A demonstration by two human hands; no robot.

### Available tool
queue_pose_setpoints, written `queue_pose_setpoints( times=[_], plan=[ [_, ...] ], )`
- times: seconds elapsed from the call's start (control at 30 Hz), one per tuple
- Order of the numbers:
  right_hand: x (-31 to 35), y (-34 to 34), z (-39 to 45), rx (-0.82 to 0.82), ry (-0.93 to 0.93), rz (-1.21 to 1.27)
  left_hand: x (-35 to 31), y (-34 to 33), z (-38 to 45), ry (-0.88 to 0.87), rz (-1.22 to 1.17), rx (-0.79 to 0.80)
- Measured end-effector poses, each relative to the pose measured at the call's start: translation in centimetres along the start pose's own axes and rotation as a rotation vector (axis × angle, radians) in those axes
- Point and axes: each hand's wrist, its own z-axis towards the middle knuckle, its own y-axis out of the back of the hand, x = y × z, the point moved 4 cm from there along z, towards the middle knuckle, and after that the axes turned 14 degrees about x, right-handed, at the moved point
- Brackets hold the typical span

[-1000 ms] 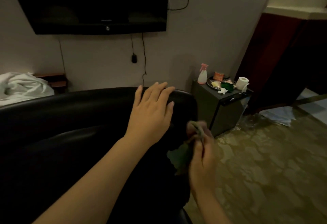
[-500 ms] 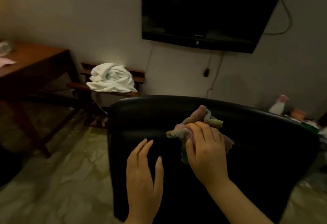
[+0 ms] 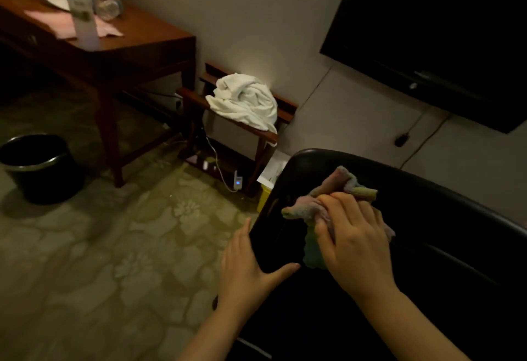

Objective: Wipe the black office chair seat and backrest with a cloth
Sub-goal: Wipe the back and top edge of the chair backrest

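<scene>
The black office chair's backrest (image 3: 445, 235) fills the lower right of the head view, seen from behind. A crumpled pastel cloth (image 3: 339, 189) lies against its upper left part. My right hand (image 3: 356, 243) presses down on the cloth with fingers curled over it. My left hand (image 3: 245, 269) grips the backrest's left edge, thumb across the black surface and fingers wrapped behind the edge. The seat is hidden.
A wooden desk (image 3: 148, 38) with a bottle and papers stands at upper left. A black bin (image 3: 37, 166) sits on the patterned floor. A low wooden rack holds a white towel (image 3: 245, 101). A wall-mounted TV (image 3: 445, 30) hangs at upper right.
The view has swung left. My right hand with the cloth slid toward the backrest's left side. My left hand went from resting flat to gripping the left edge.
</scene>
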Motion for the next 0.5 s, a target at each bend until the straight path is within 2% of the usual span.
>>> queue_pose_setpoints(
  times=[0.1, 0.2, 0.33, 0.43, 0.5],
  plan=[
    [0.6, 0.0, 0.4, -0.007, 0.024, -0.021, 0.4, -0.3, 1.2, -0.046, -0.049, 0.091],
    [2.7, -0.5, 1.9, -0.004, 0.077, -0.078, 0.5, -0.1, 1.6, -0.053, -0.089, 0.066],
    [5.3, -2.2, 4.0, 0.045, 0.154, -0.172, 0.4, 0.4, 1.9, -0.074, -0.012, 0.056],
    [6.5, -4.3, 3.6, 0.154, 0.279, -0.263, 1.5, 0.1, 2.5, -0.117, 0.056, 0.102],
    [7.4, -5.8, 3.1, 0.258, 0.346, -0.325, 1.9, -0.1, 2.8, -0.055, 0.170, 0.132]
  ],
)
